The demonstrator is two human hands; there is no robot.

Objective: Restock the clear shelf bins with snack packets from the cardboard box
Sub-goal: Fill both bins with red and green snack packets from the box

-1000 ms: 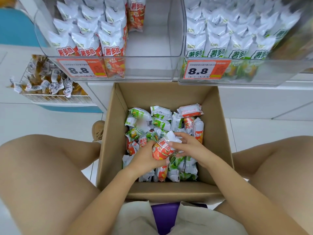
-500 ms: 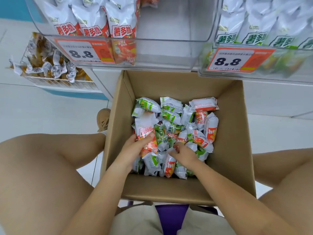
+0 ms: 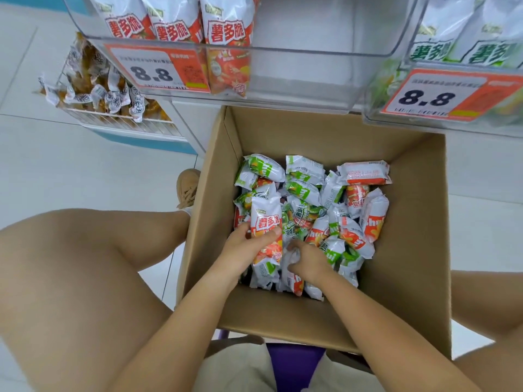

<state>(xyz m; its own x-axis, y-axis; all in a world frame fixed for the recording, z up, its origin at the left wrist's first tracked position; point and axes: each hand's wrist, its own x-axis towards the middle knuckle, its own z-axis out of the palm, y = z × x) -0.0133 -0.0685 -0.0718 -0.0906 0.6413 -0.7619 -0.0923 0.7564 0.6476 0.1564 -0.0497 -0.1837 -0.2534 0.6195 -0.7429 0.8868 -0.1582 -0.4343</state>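
Your left hand point(image 3: 245, 247) is curled around a red-and-white snack packet point(image 3: 266, 222), thumb across its front, holding it upright just above the heap at the left side of the pile. Your right hand point(image 3: 307, 263) sits right beside it, low in the centre of the frame, its fingers bent down into the heap and closed on the crumpled white end of another packet point(image 3: 291, 257); which colour that packet is cannot be made out.

Both hands are inside the cardboard box point(image 3: 410, 250), which fills the middle of the frame and stands open between your knees. The loose packets point(image 3: 325, 199) cover its floor, green-and-white ones mixed with red-and-white ones, lying at all angles.

Along the top edge of the frame hang the clear shelf bins. The left bin point(image 3: 311, 77) holds red packets standing in a row on its left side, with bare space to their right, and carries an orange 8.8 price tag point(image 3: 158, 70). The right bin point(image 3: 379, 89), in the upper right corner, holds green packets behind its own 8.8 price label point(image 3: 441, 94).

In the upper left of the frame a white wire basket point(image 3: 119, 120) holds small wrapped snacks. A tan shoe point(image 3: 188, 188) shows just left of the box.
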